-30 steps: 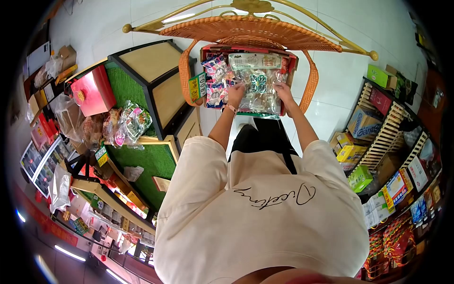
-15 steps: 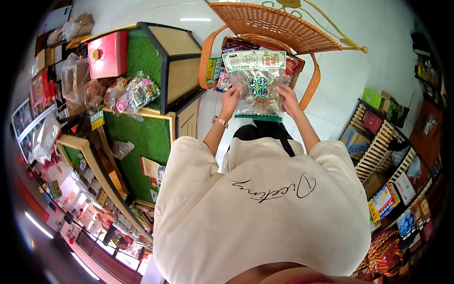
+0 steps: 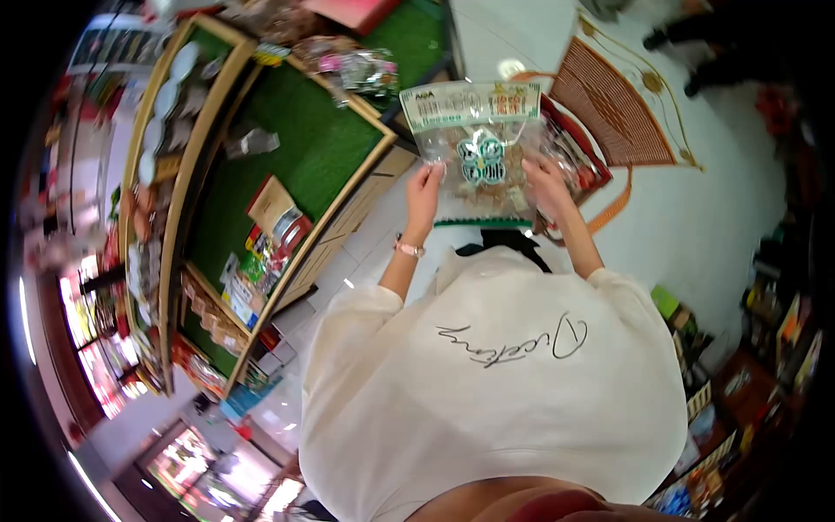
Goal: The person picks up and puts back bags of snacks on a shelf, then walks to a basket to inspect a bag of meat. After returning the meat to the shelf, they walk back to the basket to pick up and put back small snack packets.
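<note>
A clear plastic food bag [image 3: 470, 202] with a pale header strip and green lettering is held upright in front of me. A dark green band runs along its bottom edge, and brownish pieces show through the plastic. My left hand [image 3: 424, 191], with a band on the wrist, is closed on the bag's left side edge. On the opposite edge, my right hand [image 3: 545, 181] grips it too, fingers partly hidden. Just behind the bag, red packages [image 3: 584, 155] lie on the seat of a woven wicker chair [image 3: 609, 104].
To the left stands a wooden display counter [image 3: 365, 152] lined with green artificial turf [image 3: 304, 130], with packaged goods on it. Another person's dark-clad legs [image 3: 722, 65] appear at the upper right. Boxes and goods [image 3: 683, 317] are along the right side.
My view has turned to the left, so the wicker chair now sits farther right and more of the turf counter shows. Another person's legs have come into view. Both hands still hold the bag.
</note>
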`<state>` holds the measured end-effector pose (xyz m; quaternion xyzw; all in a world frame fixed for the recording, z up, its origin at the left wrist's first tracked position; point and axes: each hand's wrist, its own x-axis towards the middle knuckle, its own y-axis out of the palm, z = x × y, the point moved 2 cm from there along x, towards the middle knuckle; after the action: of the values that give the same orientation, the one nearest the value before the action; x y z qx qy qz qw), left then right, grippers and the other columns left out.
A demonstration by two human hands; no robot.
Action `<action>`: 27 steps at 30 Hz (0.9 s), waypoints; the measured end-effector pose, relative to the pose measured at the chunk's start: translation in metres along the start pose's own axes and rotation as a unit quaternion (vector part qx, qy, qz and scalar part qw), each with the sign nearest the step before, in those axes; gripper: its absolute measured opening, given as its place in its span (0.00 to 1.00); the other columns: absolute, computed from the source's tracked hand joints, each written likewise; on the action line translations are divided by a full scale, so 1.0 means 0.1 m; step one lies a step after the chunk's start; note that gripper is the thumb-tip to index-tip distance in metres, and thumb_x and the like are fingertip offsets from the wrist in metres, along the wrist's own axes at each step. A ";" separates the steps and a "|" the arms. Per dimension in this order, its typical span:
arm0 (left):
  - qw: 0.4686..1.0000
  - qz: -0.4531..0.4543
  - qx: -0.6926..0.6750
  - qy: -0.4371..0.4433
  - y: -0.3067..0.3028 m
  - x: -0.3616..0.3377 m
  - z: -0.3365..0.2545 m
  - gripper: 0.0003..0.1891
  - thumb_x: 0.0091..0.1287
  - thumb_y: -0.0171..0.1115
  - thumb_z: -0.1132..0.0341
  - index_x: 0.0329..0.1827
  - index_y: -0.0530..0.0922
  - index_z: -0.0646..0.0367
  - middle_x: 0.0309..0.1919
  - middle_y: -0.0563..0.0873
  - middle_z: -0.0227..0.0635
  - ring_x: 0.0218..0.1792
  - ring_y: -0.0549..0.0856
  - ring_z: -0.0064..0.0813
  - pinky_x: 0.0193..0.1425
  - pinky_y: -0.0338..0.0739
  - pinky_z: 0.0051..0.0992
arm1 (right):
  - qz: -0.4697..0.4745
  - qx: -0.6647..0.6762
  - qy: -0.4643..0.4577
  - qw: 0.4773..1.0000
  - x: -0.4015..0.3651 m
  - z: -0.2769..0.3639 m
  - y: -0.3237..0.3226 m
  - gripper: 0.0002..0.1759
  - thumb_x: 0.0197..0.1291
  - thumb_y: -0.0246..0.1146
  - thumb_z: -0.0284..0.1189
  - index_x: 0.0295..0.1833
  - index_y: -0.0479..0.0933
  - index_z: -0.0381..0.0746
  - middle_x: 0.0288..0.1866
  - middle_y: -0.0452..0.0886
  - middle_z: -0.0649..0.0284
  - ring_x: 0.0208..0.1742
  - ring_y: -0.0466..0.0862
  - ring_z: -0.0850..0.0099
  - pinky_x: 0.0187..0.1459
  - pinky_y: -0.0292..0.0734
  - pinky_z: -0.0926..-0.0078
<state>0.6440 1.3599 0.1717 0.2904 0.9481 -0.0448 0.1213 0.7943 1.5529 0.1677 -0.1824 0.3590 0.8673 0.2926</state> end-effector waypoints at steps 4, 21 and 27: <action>0.990 -0.133 -0.033 -0.027 -0.73 -0.80 0.01 0.11 0.65 0.54 0.63 0.37 0.79 0.63 0.25 0.73 0.19 0.26 0.64 0.10 0.30 0.58 0.14 | 0.115 -0.024 0.029 0.993 -0.16 -0.44 0.65 0.15 0.57 0.61 0.30 0.49 0.69 0.41 0.41 0.73 0.69 0.38 0.75 0.79 0.37 0.72 0.80; 0.823 -0.537 -0.177 -0.055 -2.69 -3.88 0.96 0.14 0.65 0.54 0.60 0.43 0.79 0.63 0.29 0.76 0.23 0.30 0.69 0.13 0.34 0.63 0.15 | 0.362 -0.267 0.310 0.837 -1.02 -3.06 2.94 0.16 0.58 0.59 0.30 0.50 0.65 0.42 0.44 0.75 0.66 0.43 0.75 0.75 0.42 0.72 0.72; 0.729 -0.639 -0.240 -0.051 -3.10 -4.35 1.11 0.15 0.65 0.54 0.60 0.44 0.79 0.63 0.27 0.74 0.21 0.26 0.65 0.12 0.30 0.59 0.14 | 0.413 -0.344 0.375 0.755 -1.18 -3.78 3.76 0.15 0.58 0.59 0.29 0.50 0.66 0.44 0.44 0.75 0.65 0.44 0.76 0.75 0.41 0.73 0.71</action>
<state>0.8416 0.8516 0.1801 -0.4259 0.8811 0.1023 0.1781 0.6845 1.0177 0.1689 -0.4154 0.1574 0.8309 -0.3350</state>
